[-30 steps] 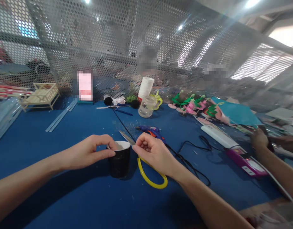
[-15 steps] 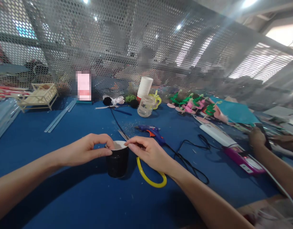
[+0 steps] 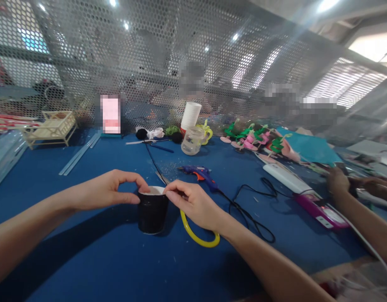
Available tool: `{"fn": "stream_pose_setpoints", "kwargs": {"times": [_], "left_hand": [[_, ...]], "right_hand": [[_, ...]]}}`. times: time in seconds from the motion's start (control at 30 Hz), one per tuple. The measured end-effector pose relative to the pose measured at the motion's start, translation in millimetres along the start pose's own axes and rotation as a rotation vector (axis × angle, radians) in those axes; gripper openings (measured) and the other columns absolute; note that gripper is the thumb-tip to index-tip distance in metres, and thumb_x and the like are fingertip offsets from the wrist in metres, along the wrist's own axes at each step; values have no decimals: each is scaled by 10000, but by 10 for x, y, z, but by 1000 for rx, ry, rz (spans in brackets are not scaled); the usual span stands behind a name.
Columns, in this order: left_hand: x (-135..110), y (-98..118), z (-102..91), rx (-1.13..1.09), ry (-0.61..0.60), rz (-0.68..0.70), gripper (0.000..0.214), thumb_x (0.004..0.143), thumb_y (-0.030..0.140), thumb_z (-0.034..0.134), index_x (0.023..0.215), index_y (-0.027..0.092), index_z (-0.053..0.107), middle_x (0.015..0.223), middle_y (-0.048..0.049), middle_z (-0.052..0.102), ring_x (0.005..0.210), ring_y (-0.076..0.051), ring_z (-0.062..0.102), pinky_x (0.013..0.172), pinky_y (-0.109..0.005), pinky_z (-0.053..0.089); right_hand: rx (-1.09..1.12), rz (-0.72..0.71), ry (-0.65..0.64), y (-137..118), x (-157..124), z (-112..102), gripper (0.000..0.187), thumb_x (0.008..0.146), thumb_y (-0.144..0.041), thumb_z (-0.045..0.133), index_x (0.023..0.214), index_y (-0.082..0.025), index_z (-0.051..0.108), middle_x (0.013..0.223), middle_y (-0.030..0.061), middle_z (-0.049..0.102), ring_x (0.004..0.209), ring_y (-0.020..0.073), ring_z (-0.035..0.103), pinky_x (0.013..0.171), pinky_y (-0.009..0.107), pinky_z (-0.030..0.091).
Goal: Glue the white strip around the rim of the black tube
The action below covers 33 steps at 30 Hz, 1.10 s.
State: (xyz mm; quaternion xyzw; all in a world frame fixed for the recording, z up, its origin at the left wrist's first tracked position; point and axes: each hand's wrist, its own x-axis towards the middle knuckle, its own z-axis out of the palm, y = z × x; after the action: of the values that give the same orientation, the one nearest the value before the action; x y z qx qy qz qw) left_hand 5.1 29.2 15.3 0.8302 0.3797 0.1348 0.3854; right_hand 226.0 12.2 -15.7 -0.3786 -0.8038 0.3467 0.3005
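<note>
A small black cup (image 3: 152, 212) with a white inside stands on the blue table (image 3: 86, 260). My left hand (image 3: 107, 191) curls beside its left rim, thumb and forefinger pinched against the edge. My right hand (image 3: 195, 203) rests at the right rim, closed on yellow-handled scissors (image 3: 196, 235). The handle loop hangs below my palm, and the blade tip pokes out behind the cup.
A blue glue gun (image 3: 200, 173) with a black cord (image 3: 253, 214) lies just beyond my right hand. Farther back stand a clear jug (image 3: 192, 140), stacked white cups (image 3: 191, 115) and green and pink craft pieces (image 3: 256, 138). Another person's hands (image 3: 341, 182) work at right near a pink box (image 3: 321, 207).
My right hand has slid left and lowered, bringing the scissors to the cup's rim. The left hand has shifted slightly up and left.
</note>
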Motion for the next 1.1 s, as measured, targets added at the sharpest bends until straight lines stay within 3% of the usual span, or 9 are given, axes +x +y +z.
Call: {"fn": "stream_pose_setpoints", "kwargs": {"times": [0.2, 0.4, 0.57, 0.93, 1.1], "left_hand": [[-6, -5, 0, -16, -13, -18, 255, 721, 246, 579, 969, 187, 572, 1026, -27, 631, 983, -184, 548, 868, -287, 394], [-1, 137, 189, 89, 146, -28, 241, 725, 334, 571, 893, 163, 590, 882, -35, 645, 831, -175, 577, 767, -271, 430], [26, 211, 334, 133, 225, 3, 139, 715, 276, 573, 759, 147, 598, 750, -23, 621, 715, -154, 558, 672, -251, 430], [73, 98, 452, -227, 272, 19, 134, 745, 266, 549, 706, 139, 569, 730, -4, 601, 721, -142, 547, 696, -255, 428], [73, 128, 466, -171, 262, -10, 136, 728, 275, 557, 726, 140, 573, 725, -5, 599, 708, -145, 538, 683, -264, 432]], "right_hand": [[-29, -16, 21, -5, 4, 3, 138, 838, -193, 422, 797, -155, 548, 634, -23, 484, 560, 90, 422, 520, 203, 337], [-99, -75, 30, -56, -25, 37, 132, 833, -178, 431, 780, -171, 551, 657, -16, 530, 585, 98, 467, 556, 206, 363], [-145, -118, 45, -94, -53, 77, 146, 830, -157, 430, 749, -186, 548, 697, -7, 573, 634, 108, 508, 594, 213, 385], [-168, -126, 102, -110, -85, 24, 168, 832, -169, 416, 827, -183, 583, 734, 11, 615, 632, 114, 538, 577, 223, 405], [-200, -89, 105, -101, -79, 59, 151, 811, -148, 432, 791, -184, 578, 716, 13, 613, 621, 118, 541, 553, 222, 400]]}}
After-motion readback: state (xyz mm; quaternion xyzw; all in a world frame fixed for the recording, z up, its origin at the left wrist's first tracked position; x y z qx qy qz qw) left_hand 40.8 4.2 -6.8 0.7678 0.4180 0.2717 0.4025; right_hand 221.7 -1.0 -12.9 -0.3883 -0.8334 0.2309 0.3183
